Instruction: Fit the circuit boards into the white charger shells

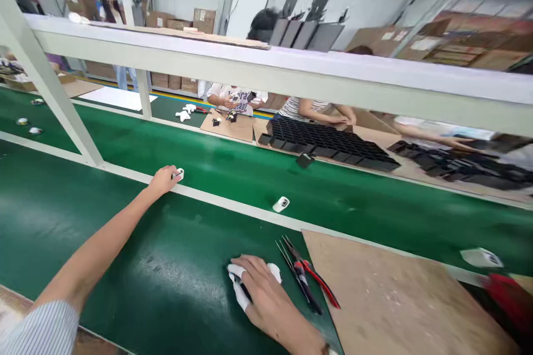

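Note:
My left hand [163,182], arm stretched forward, pinches a small white plastic housing [180,174] with a dark opening, over the pale rail at the near edge of the green conveyor belt. My right hand [266,294] is curled low over the dark green worktop [175,283], with white covers on some fingertips. Something dark shows between its fingers, but its kind is hidden. Beside the knuckles a white piece [274,272] peeks out, partly covered. Tweezers [289,260] and red-and-black long-nose pliers [310,272] lie just right of that hand.
Another white housing [281,204] sits on the belt [225,172], and a larger one [482,258] farther right. A brown board [375,283] covers the near right. A white frame post [69,72] and shelf beam [266,69] cross ahead. Across the belt, co-workers handle parts near black trays [328,141].

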{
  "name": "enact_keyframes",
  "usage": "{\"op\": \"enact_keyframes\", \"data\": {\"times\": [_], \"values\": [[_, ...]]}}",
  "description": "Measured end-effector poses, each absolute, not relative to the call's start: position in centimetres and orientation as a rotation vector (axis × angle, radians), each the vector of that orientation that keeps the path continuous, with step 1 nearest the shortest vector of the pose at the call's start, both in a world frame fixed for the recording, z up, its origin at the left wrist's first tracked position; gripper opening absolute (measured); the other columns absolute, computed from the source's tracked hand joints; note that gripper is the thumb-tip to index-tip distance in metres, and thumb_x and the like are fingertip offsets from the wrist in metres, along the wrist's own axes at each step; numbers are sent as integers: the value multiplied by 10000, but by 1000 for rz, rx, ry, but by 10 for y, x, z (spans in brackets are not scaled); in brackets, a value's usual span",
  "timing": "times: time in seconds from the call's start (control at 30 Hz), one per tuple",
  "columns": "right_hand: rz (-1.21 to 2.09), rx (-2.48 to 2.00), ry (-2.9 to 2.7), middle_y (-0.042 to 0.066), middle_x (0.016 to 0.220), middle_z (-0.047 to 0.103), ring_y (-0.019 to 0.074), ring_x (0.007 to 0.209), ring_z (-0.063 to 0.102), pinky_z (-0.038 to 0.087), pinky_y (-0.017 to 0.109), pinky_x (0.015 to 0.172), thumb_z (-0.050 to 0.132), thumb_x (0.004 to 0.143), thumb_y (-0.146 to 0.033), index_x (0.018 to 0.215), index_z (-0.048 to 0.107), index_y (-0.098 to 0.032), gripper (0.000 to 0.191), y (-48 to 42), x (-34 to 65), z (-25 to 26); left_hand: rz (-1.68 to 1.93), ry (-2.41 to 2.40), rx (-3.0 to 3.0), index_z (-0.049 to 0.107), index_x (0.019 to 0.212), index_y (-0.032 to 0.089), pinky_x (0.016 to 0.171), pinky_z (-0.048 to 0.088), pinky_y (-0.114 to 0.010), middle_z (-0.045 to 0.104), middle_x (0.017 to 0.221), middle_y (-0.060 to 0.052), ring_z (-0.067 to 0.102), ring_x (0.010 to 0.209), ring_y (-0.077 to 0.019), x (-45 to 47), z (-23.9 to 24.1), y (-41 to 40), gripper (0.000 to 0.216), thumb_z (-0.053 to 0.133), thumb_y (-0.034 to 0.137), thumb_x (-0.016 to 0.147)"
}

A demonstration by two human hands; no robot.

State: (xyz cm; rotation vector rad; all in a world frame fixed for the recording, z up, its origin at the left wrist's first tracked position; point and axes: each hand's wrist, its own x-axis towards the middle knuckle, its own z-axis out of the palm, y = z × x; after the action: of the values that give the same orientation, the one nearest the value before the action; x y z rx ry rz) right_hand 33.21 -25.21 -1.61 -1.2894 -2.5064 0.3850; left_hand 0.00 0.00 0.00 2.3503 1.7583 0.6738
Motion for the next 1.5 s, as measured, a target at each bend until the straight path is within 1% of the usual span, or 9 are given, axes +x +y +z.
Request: {"op": "enact_keyframes", "data": {"times": [0.13, 0.3, 0.6, 0.8, 1.0, 1.07, 1.17, 1.37, 1.5], "values": [[581, -1427, -2390, 61, 1134, 711, 251, 1058, 680, 558, 419, 945, 455, 1031, -192, 1202, 630, -262, 255, -234, 307, 1, 686, 1672, 2424, 716, 1245, 201, 1092, 495, -486, 692, 1301, -133, 612, 1248, -340, -34, 14, -53, 477, 707, 531, 902], [487, -1297, -2448, 150, 1355, 628, 271, 1207, 637, 523, 444, 1065, 473, 857, 18, 1036, 682, -167, 332, -196, 298, -4, 241, 1681, 2363, 574, 1495, 303, 1061, 523, -538, 570, 1531, -104, 498, 1407, -411, -118, -3, -152, 791, 753, 660, 813], [312, -1311, -2586, 180, 1644, 397, 357, 1479, 442, 476, 594, 1142, 462, 1008, -127, 1486, 516, -152, 481, -225, 301, -31, 604, 1417, 2161, 705, 1184, 263, 982, 565, -375, 697, 1284, -77, 669, 1171, -266, -86, -7, -205, 321, 614, 506, 994], [31, -1377, -2395, 244, 1567, 474, 363, 1455, 475, 519, 555, 1124, 448, 1047, -150, 1495, 485, -90, 454, -232, 290, -65, 782, 1086, 2008, 660, 1053, 221, 824, 555, -304, 700, 1042, -52, 676, 906, -185, 26, -23, -191, 238, 534, 424, 1050], [14, -1387, -2337, 240, 1408, 603, 368, 1317, 590, 560, 552, 1056, 484, 1014, -121, 1436, 528, -86, 426, -232, 289, -58, 841, 1154, 1967, 654, 1223, 238, 1016, 519, -426, 707, 1197, -80, 665, 1117, -239, 34, -43, -181, 337, 390, 410, 1105], [61, -1353, -2306, 210, 1332, 640, 348, 1239, 626, 573, 537, 1030, 496, 996, -107, 1386, 556, -115, 394, -230, 289, -50, 878, 1106, 1950, 585, 1363, 258, 1080, 507, -442, 644, 1356, -98, 626, 1240, -261, 26, -42, -181, 366, 531, 446, 1054], [95, -1294, -2303, 155, 1202, 683, 321, 1138, 654, 600, 507, 975, 499, 964, -72, 1260, 604, -160, 326, -225, 287, -42, 867, 1010, 1983, 463, 1502, 291, 1127, 502, -452, 562, 1470, -109, 591, 1319, -301, 18, -43, -188, 804, 855, 455, 819], [96, -1241, -2181, 125, 1162, 660, 284, 1086, 652, 625, 454, 871, 550, 983, -133, 1319, 529, -185, 341, -228, 273, -22, 813, 1100, 2048, 413, 1536, 337, 1099, 530, -440, 599, 1432, -70, 630, 1270, -262, 23, -63, -201, 634, 674, 258, 963], [75, -1122, -2226, 129, 1201, 646, 291, 1131, 627, 608, 454, 898, 572, 985, -142, 1377, 511, -201, 401, -236, 263, -6, 849, 1196, 2064, 441, 1523, 309, 1028, 558, -485, 598, 1391, -112, 627, 1206, -319, 21, -61, -201, 887, 901, 393, 769]]}}
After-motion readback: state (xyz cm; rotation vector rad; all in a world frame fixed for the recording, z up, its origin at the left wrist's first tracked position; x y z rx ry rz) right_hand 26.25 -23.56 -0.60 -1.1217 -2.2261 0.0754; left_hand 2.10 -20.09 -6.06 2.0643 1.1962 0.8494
